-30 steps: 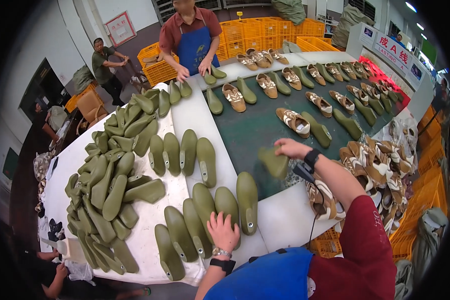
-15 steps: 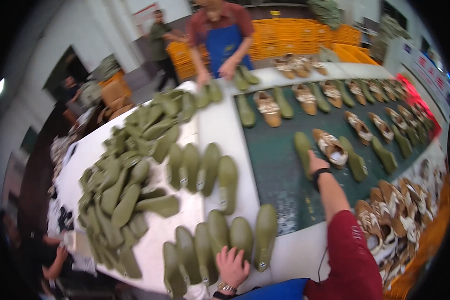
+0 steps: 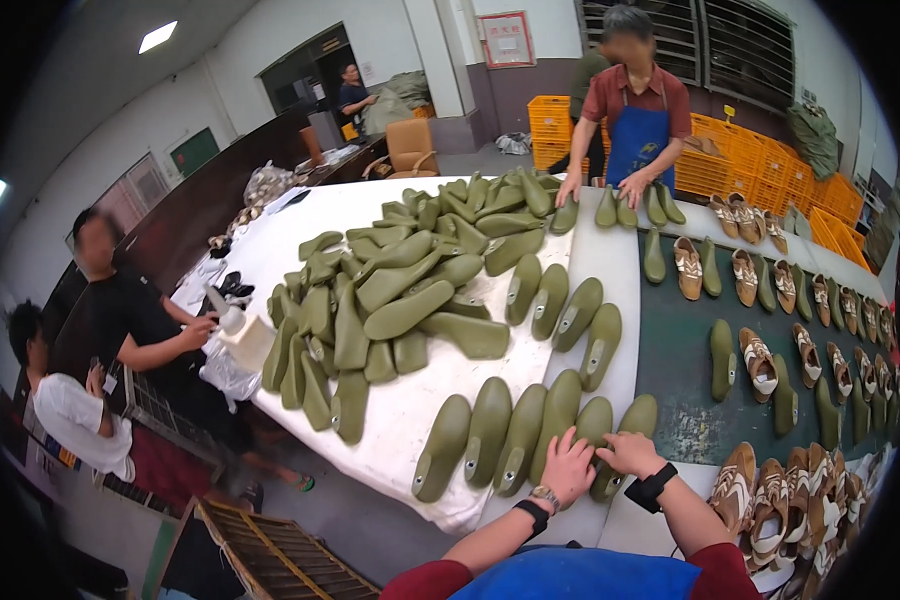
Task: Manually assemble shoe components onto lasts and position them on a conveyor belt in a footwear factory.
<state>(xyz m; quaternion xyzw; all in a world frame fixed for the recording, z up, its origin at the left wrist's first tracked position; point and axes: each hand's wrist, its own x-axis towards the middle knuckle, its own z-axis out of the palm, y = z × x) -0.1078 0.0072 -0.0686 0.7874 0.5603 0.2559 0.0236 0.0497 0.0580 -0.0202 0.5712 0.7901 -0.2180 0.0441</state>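
Note:
Near the table's front edge stands a row of olive-green shoe lasts (image 3: pixel 488 430). My left hand (image 3: pixel 567 470), a metal watch at its wrist, lies with fingers apart against a last (image 3: pixel 594 418) near the row's right end. Just beside it, my right hand (image 3: pixel 634 456), with a black wristband, reaches across the rightmost last (image 3: pixel 637 412), its fingers bent over the middle and partly hiding it. On the green mat (image 3: pixel 670 405) to the right, single lasts (image 3: pixel 722 360) stand between brown-and-white shoes (image 3: pixel 758 362).
A large heap of lasts (image 3: pixel 400 270) covers the white table's middle, with a white bottle (image 3: pixel 232 318) left of it. More shoes (image 3: pixel 770 500) are piled at the near right. Across the table a co-worker (image 3: pixel 638 120) handles lasts. Orange crates (image 3: pixel 550 118) stand behind.
My right hand has come back from the last on the green mat to the near row, beside my left hand. My view has swung left. Across the table, the co-worker still handles lasts.

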